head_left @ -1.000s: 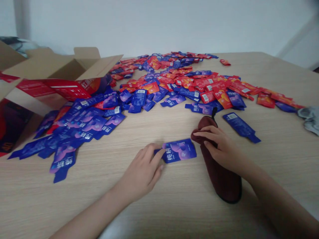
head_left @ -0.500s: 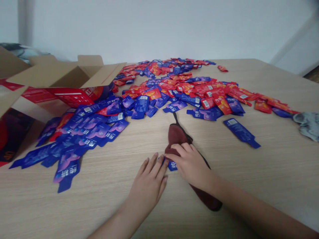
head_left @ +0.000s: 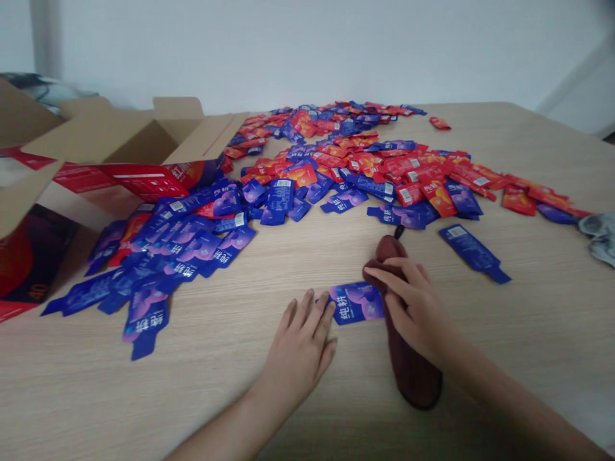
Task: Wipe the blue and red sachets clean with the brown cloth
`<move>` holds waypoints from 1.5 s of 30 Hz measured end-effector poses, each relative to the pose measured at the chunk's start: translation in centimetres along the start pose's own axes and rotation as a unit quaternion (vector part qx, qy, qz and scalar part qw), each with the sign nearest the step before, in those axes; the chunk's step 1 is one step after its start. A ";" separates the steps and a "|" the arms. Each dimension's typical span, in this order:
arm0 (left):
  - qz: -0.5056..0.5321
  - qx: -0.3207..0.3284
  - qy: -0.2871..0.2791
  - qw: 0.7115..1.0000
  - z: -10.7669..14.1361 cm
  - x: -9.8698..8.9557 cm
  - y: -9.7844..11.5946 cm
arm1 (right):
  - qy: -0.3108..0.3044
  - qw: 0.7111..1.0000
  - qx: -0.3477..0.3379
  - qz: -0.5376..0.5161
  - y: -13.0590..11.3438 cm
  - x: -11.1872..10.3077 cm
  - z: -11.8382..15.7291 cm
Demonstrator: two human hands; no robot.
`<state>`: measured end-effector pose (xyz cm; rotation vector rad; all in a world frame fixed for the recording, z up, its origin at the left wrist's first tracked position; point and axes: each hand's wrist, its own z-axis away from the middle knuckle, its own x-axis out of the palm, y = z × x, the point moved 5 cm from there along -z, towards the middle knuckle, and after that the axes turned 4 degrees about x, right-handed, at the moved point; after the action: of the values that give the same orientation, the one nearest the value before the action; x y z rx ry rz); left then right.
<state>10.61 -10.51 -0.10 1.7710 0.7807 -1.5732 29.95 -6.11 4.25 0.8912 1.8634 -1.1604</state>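
The right hand (head_left: 418, 314) pinches a bunched maroon cloth (head_left: 417, 381), which overlaps one end of a blue sachet (head_left: 355, 304) lying at its nine o'clock. The left hand (head_left: 300, 349), fingers slightly spread, rests fingertips at the sachet's neck. Beyond, on the wooden surface (head_left: 538, 320): blue-and-red pile (head_left: 168, 246) at ten o'clock, open carton (head_left: 144, 171) behind it, mixed packets (head_left: 398, 166) at twelve.

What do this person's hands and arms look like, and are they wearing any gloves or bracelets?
The bare, slim-fingered left hand and the bare, slim-fingered right hand have no gloves, and I can't see any rings. The bare left forearm and bare right forearm show no sleeves, watches or bracelets in this picture.
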 end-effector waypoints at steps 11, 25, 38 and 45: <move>-0.045 0.027 0.008 0.999 0.0 -0.1 0.2 | -0.078 0.995 0.024 0.053 1.5 1.9 2.5; -0.039 0.013 -0.002 0.999 -0.3 -0.3 0.7 | -0.150 0.984 -0.094 0.006 -4.6 3.4 0.8; -0.020 0.010 -0.015 1.000 -0.4 -0.4 0.5 | -0.098 0.995 -0.001 0.024 2.7 -0.3 0.7; -0.032 0.014 -0.013 0.999 -0.4 -0.3 0.6 | -0.160 0.984 -0.062 0.048 -3.1 2.7 1.0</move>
<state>11.29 -10.55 0.25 1.7573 0.8151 -1.6536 26.22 -7.67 2.85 0.6719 1.5938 -1.0483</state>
